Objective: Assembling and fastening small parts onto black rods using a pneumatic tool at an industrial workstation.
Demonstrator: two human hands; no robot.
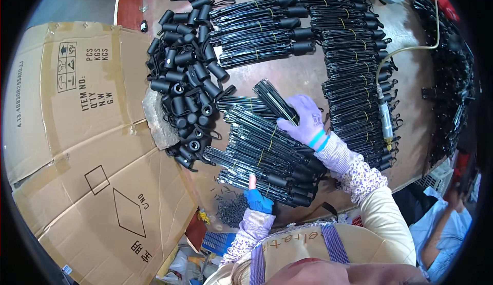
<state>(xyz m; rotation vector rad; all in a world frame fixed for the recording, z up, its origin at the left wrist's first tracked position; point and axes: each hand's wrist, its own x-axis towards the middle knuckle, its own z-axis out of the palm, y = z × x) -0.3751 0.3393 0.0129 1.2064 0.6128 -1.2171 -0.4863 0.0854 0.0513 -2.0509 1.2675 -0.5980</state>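
**Right now: one bundle up, one finger down**

Up top, the right hand (304, 119), in a pale purple knit glove, grips a bundle of thin black metal rods (273, 100), fingers wrapped around its lower end, tilted above the stack of bundles (267, 156). Each bundle is tied with yellow bands and capped with a black handle. The left hand (257, 195), blue-gloved with a bare fingertip, presses on the stack's near edge, holding nothing. Glossy black cylindrical handles (185, 79) heap beside it on the brown table (308, 74).
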